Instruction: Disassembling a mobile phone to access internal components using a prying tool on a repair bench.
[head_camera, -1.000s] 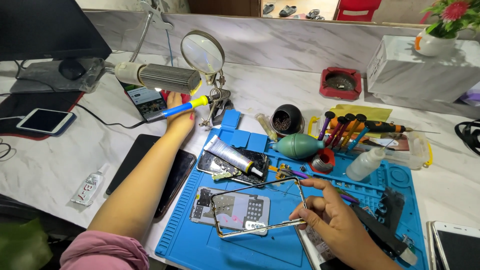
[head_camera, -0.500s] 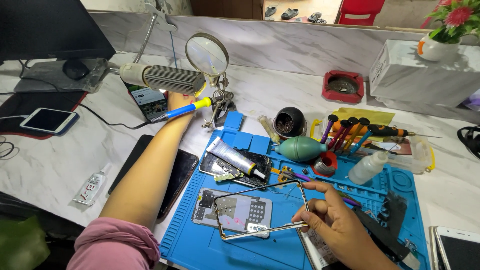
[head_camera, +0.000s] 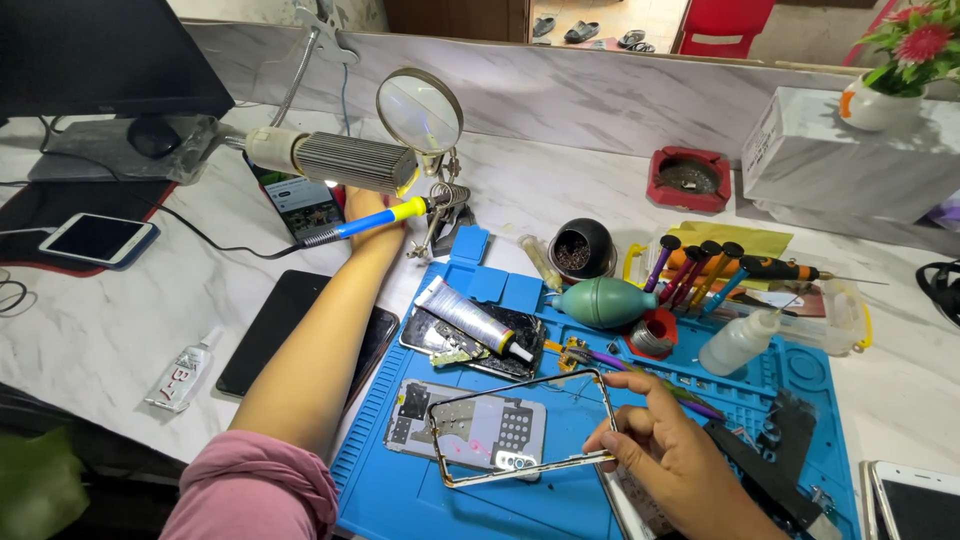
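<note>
My left hand reaches far across the bench and closes on a soldering iron with a blue and yellow handle, next to a helping-hand stand. My right hand pinches the right side of a thin metal phone frame, holding it tilted just above an opened phone body. Both lie over a blue work mat. Behind them a grey glue tube rests on a second dismantled phone.
On the stand sits a magnifier, beside a ribbed lamp head. The mat's far side holds a green air blower, screwdrivers, a white squeeze bottle and a black tip-cleaner pot. A black phone and a white phone lie left.
Hardly anything differs. My left hand stays at the soldering iron, and my right hand keeps the frame over the opened phone; only the view has shifted a little.
</note>
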